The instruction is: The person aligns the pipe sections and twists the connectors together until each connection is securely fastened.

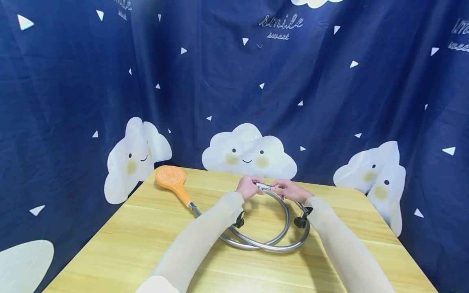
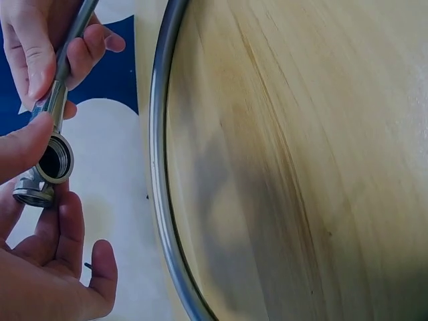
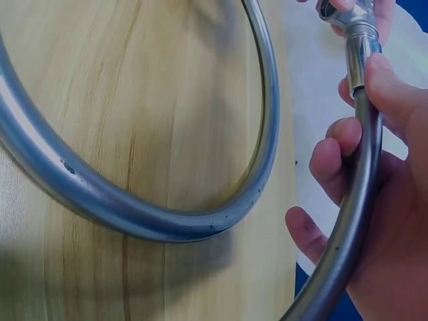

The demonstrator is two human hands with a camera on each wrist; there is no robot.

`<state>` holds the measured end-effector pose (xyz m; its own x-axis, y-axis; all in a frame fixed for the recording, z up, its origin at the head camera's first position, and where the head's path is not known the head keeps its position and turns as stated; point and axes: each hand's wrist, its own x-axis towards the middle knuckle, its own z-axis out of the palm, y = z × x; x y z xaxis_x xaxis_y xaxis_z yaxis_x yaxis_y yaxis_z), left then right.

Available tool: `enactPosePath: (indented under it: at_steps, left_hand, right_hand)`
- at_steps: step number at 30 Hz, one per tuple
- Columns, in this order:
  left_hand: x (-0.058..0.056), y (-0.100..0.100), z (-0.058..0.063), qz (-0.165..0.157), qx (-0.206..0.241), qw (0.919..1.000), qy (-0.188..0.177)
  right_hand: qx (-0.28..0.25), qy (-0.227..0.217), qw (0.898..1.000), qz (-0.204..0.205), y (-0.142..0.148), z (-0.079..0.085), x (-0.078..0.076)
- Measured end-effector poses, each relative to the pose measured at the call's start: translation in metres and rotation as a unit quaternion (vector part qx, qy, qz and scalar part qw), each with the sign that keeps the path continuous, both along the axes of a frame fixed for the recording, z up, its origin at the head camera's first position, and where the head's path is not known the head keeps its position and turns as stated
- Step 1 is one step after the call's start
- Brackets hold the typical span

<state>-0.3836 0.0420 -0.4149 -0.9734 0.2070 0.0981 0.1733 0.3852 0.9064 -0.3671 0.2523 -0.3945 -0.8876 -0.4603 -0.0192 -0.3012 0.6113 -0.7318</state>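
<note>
Both hands meet over the far part of the table, holding one end of a grey metallic shower hose (image 1: 286, 221). My left hand (image 1: 248, 187) pinches a chrome T-shaped fitting (image 2: 40, 182) between thumb and fingers; its threaded openings face the left wrist camera. My right hand (image 1: 292, 190) grips the hose at its chrome end connector (image 3: 360, 63), thumb along the connector and fingers curled round the hose. The connector sits in line against the fitting. At the hose's other end an orange shower head (image 1: 170, 176) lies with its perforated face up.
The hose loops across the wooden table (image 1: 146, 244) beneath both forearms, crossing itself near the front. Black wrist cameras (image 1: 301, 221) hang close over the loop. A dark blue curtain (image 1: 234, 73) with clouds and triangles stands behind the table and at its sides.
</note>
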Motion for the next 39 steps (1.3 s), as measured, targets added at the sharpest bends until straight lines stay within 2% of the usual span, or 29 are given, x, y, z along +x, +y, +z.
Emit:
enactPosePath:
  at_steps: [4,7,12,23,30,34,39]
  left_hand:
    - [0.003,0.001,-0.001,0.003,-0.002,1.0,0.001]
    - [0.002,0.002,-0.002,0.005,-0.003,1.0,0.0]
    - [-0.001,0.001,-0.004,0.011,-0.011,0.9999,-0.004]
    - [-0.001,-0.001,-0.003,0.012,-0.005,0.9999,-0.009]
    - [-0.002,0.001,-0.004,0.014,0.002,0.9999,-0.01]
    - [-0.006,0.003,-0.005,0.016,0.004,0.9998,-0.008]
    - [-0.009,0.005,-0.007,0.013,0.005,0.9999,-0.002]
  right_hand:
    - [-0.007,-0.012,1.0,0.007,0.0,0.001,0.002]
    - [-0.007,-0.022,1.0,0.004,0.006,-0.01,-0.009]
    - [-0.001,-0.022,1.0,-0.001,0.006,-0.012,-0.011]
    - [-0.013,0.025,1.0,-0.011,0.003,-0.016,-0.01]
    - [-0.009,0.019,0.999,-0.03,0.001,-0.015,-0.009]
    - [-0.007,0.018,1.0,-0.024,0.001,-0.013,-0.008]
    - [-0.013,-0.005,1.0,-0.009,0.006,-0.014,-0.011]
